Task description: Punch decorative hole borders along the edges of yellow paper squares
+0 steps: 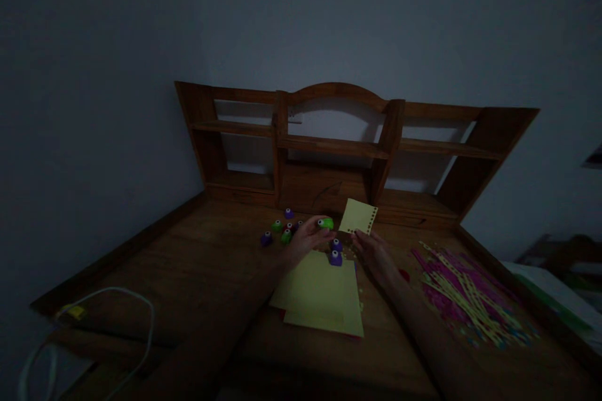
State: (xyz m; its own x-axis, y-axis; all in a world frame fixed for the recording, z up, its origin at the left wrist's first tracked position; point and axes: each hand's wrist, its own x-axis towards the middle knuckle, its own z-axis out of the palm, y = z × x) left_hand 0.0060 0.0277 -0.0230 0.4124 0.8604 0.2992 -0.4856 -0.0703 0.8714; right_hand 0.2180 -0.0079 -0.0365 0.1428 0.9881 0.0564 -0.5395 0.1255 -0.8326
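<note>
My left hand [308, 239] is closed around a small green craft punch [325, 223], held above the desk. Between the fingertips of my right hand [374, 254] is a pale yellow paper square [358, 217], raised upright, with a row of punched holes along its right and lower edges. Below my hands lies a stack of yellow paper sheets [320, 294]. At its top edge stand two purple punches, one of them nearer me [335, 257]. Several more green, purple and red punches [266, 238] sit to the left of my left hand.
A pile of pink and yellow punched paper strips [470, 294] with loose bits covers the desk's right side. A wooden shelf unit [336, 149] stands along the back. At the front left, a white cable [151, 319] loops past a small yellow object [75, 311].
</note>
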